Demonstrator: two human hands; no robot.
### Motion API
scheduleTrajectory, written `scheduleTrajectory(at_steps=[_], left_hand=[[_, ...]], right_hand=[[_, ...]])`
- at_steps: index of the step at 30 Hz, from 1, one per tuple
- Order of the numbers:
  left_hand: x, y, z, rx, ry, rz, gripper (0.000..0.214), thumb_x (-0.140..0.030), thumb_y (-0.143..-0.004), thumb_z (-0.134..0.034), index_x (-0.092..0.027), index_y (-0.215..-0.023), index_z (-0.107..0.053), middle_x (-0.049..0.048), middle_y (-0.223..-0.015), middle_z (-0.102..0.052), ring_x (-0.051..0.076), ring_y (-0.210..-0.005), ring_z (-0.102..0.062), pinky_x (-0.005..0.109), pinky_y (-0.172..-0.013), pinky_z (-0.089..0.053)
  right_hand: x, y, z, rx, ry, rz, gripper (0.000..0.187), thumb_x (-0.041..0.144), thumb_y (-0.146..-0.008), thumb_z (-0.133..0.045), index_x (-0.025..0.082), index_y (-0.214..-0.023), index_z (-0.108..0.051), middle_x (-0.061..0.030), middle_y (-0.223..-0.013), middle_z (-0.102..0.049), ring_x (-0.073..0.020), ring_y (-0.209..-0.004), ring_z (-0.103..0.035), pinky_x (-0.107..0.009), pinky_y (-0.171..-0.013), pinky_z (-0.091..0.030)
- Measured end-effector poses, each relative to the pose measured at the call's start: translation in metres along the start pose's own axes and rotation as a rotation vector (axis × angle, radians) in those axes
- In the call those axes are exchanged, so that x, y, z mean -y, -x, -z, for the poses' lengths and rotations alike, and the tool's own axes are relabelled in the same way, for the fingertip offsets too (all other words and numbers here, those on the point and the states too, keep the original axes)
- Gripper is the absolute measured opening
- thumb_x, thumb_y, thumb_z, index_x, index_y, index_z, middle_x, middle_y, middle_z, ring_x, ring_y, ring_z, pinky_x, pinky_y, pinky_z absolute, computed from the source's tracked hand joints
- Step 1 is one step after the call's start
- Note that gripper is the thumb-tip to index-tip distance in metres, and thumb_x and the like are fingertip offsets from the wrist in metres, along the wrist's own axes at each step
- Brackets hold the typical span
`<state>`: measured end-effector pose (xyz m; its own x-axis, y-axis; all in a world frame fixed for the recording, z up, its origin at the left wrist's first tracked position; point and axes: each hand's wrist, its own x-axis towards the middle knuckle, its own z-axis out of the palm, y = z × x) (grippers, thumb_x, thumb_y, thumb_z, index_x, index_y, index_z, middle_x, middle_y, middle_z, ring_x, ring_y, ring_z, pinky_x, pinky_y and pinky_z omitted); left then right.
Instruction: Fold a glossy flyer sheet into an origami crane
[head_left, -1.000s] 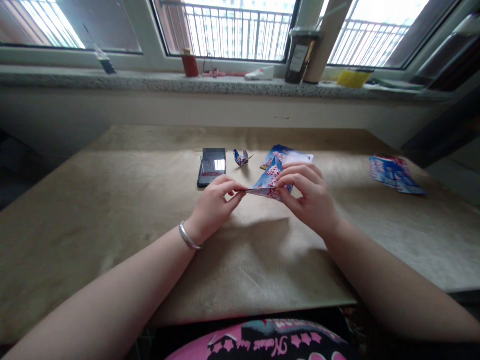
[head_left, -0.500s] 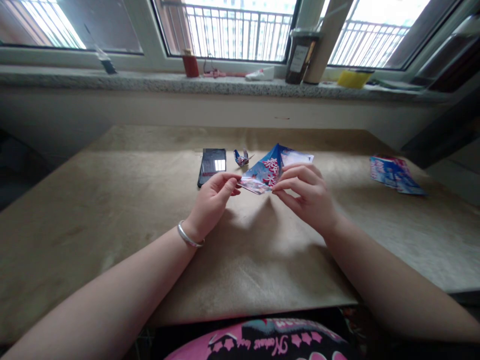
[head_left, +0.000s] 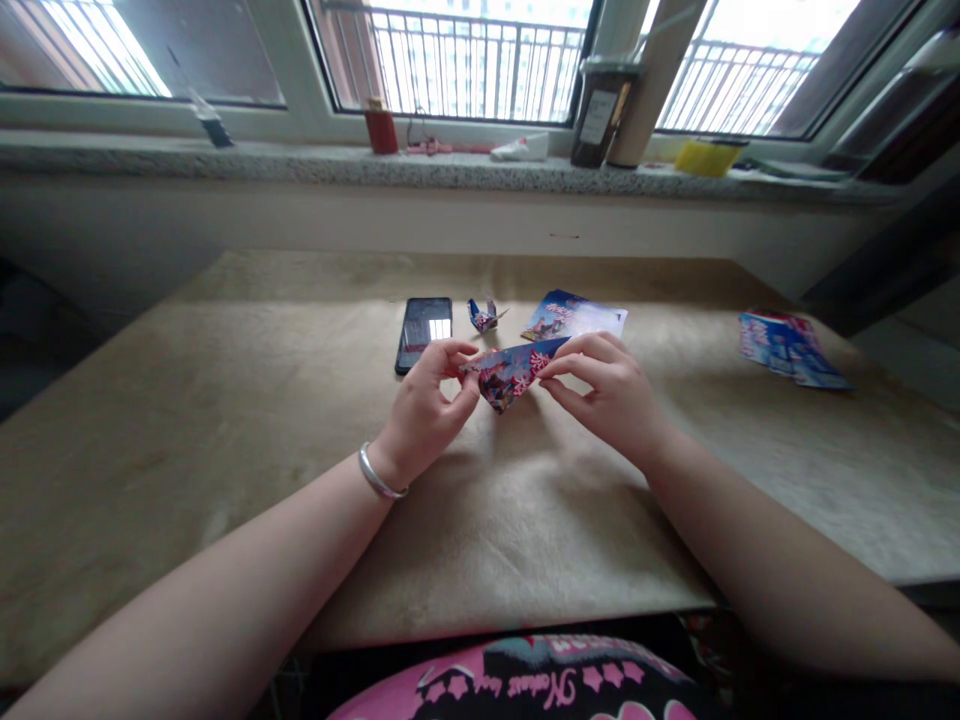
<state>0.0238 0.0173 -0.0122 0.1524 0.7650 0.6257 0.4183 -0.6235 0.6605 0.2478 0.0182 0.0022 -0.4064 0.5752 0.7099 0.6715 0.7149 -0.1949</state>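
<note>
A folded piece of blue patterned paper [head_left: 510,372] with pink and white flowers hangs just above the tan table [head_left: 225,420]. My left hand [head_left: 427,410] pinches its left end with thumb and fingers. My right hand [head_left: 607,395] pinches its right end. A silver bangle sits on my left wrist. Behind the paper lie a small folded paper figure [head_left: 484,315] and a flat patterned sheet [head_left: 574,315].
A black phone [head_left: 424,333] lies left of the small figure. More patterned sheets [head_left: 787,347] rest at the right of the table. The windowsill behind carries a red cup [head_left: 381,130], a dark jar [head_left: 598,115] and a yellow item [head_left: 706,156].
The paper has been turned and folded down from a raised, wider triangle into a narrower strip held lower between both hands. The hands stayed in about the same place.
</note>
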Motion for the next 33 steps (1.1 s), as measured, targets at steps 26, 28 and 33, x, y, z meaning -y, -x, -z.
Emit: scheduleTrajectory(at_steps=[26,28,33], left_hand=[[-0.002,-0.005,0.009,0.142,-0.203,-0.138,0.023,-0.030,-0.093,-0.045,-0.016,-0.101,-0.062,0.0068,-0.099,-0.059,0.018,-0.095,-0.055,0.035,-0.087,-0.047],[0.002,-0.006,0.009,0.140,-0.240,-0.061,0.032,-0.033,-0.095,-0.037,-0.017,-0.100,-0.065,0.0076,-0.105,-0.057,0.020,-0.105,-0.052,0.039,-0.095,-0.043],[0.016,-0.006,0.008,0.199,-0.398,0.098,0.031,-0.030,-0.091,-0.041,-0.018,-0.094,-0.068,0.0092,-0.112,-0.055,0.024,-0.112,-0.048,0.046,-0.100,-0.037]], right_hand=[[-0.005,0.003,-0.006,0.180,-0.086,-0.068,0.005,0.019,-0.079,-0.062,0.022,-0.077,-0.066,-0.0043,-0.089,-0.068,-0.0211,-0.091,-0.060,-0.037,-0.083,-0.049],[-0.004,0.003,-0.005,0.215,-0.100,-0.039,0.007,0.018,-0.079,-0.061,0.022,-0.077,-0.065,-0.0039,-0.089,-0.068,-0.0207,-0.091,-0.060,-0.038,-0.084,-0.049],[-0.001,0.002,0.000,0.368,-0.155,0.064,0.009,0.019,-0.082,-0.059,0.022,-0.076,-0.066,-0.0038,-0.092,-0.069,-0.0187,-0.091,-0.060,-0.036,-0.082,-0.048]])
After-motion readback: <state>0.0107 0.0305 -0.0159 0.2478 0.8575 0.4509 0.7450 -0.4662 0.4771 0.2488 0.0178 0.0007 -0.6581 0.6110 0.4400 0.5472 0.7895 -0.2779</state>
